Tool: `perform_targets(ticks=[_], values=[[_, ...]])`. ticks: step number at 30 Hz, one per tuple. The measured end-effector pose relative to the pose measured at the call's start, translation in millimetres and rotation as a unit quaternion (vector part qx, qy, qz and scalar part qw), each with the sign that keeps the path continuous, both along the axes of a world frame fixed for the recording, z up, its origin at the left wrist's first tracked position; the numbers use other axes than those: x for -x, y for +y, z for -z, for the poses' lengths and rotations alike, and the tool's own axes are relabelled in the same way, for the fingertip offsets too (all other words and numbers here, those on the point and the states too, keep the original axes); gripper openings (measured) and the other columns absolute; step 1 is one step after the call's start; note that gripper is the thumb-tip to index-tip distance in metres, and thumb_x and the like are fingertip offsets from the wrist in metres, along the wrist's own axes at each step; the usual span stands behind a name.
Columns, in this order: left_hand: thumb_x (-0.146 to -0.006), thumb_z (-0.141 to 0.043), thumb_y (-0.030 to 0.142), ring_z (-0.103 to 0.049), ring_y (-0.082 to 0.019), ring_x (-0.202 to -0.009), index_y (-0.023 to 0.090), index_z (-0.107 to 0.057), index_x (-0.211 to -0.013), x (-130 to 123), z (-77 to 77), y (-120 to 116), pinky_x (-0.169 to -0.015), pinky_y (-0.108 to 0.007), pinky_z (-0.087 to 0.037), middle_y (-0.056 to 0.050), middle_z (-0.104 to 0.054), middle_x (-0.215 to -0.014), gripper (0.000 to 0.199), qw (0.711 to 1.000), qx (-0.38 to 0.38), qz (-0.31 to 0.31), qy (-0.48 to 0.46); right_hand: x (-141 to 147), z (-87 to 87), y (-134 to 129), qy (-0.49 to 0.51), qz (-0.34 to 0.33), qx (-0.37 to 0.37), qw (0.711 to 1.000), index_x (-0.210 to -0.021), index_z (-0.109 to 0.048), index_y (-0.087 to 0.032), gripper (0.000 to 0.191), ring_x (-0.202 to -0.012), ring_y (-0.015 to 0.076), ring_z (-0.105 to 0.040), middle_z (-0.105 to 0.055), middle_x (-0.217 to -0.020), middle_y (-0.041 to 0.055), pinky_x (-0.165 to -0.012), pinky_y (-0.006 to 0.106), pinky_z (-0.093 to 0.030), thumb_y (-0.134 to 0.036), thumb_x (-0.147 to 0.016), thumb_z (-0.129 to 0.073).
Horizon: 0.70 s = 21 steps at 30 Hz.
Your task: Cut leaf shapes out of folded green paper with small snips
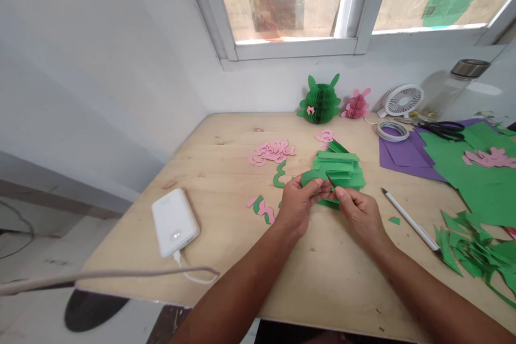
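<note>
My left hand [297, 199] is closed on a rounded piece of green paper [312, 176], held up off the table. Close beside it, my right hand [358, 212] is pinched at the paper's right edge. A thin dark sliver shows at its fingertips, too small to name. Behind both hands lies a pile of folded green paper strips [337, 158]. Left of them rest pink paper cutouts [273, 151], a curled green cutout [278, 176] and a mixed pink and green group [263, 208]. More pink cutouts [324, 137] lie behind the strips.
A white power bank [175, 221] with a cable is at left. A white pen [409, 220], green scraps [479, 250], purple paper [403, 153], tape roll [393, 131] and black scissors [443, 129] lie right. Paper figures [320, 103], a fan [403, 100] and a bottle [453, 88] stand behind.
</note>
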<state>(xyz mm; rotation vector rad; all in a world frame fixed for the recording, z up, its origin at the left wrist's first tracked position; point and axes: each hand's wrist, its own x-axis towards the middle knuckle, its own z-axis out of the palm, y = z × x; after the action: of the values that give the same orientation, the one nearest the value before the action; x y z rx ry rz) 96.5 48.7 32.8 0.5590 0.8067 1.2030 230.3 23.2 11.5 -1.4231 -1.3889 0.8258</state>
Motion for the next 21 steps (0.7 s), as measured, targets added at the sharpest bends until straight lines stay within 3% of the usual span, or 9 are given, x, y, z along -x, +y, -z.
perform_targets(ticks=[21], values=[[-0.059,-0.078,0.023,-0.066,-0.016,-0.067,0.013,-0.063,-0.071,-0.2,1.4,0.5,-0.077,-0.033,-0.052,-0.006,-0.070,-0.070,0.021,1.000,0.014,0.002,-0.006,0.8,-1.0,-0.7,-0.005,0.009,0.015,1.000,-0.069,-0.069,-0.015,0.046,-0.045,0.0116,-0.032,-0.036,-0.047,-0.0038,-0.042,0.024,-0.026,-0.055,-0.085,-0.050]])
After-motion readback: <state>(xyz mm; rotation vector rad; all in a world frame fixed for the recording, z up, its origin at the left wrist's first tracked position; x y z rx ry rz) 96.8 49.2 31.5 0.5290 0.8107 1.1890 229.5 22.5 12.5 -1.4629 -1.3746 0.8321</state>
